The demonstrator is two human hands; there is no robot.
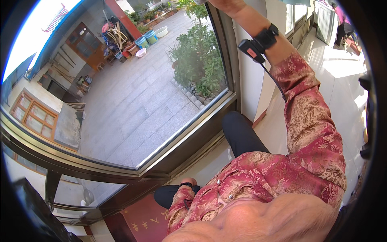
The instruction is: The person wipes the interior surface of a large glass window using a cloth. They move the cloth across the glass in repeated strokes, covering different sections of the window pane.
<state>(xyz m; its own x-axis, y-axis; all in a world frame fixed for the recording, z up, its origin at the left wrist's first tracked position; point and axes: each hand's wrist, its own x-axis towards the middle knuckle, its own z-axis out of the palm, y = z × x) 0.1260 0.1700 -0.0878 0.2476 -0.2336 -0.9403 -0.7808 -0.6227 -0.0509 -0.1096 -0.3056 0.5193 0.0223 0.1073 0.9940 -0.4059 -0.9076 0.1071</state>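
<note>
My right hand [227,5] is raised high at the upper edge of the view, by the top of the window frame [234,72], and partly cut off. A bit of pale grey material, which looks like a cloth [199,1], shows at its fingers. The large glass pane [127,99] lies before me to the left, in a dark metal frame. My left hand [190,181] is low, by my dark-trousered left knee [165,195]. Its fingers are mostly hidden, so I cannot see whether it holds anything. Black straps circle both wrists; the right one carries a small black device [251,51] with a cable.
A red mat [145,217] bearing writing lies at the lower left. A white wall edge [254,75] stands right of the window. Glossy floor tiles [326,87] stretch right, towards a white door-like panel [326,22]. Outside, a paved courtyard holds shrubs [199,57] and buckets [145,40].
</note>
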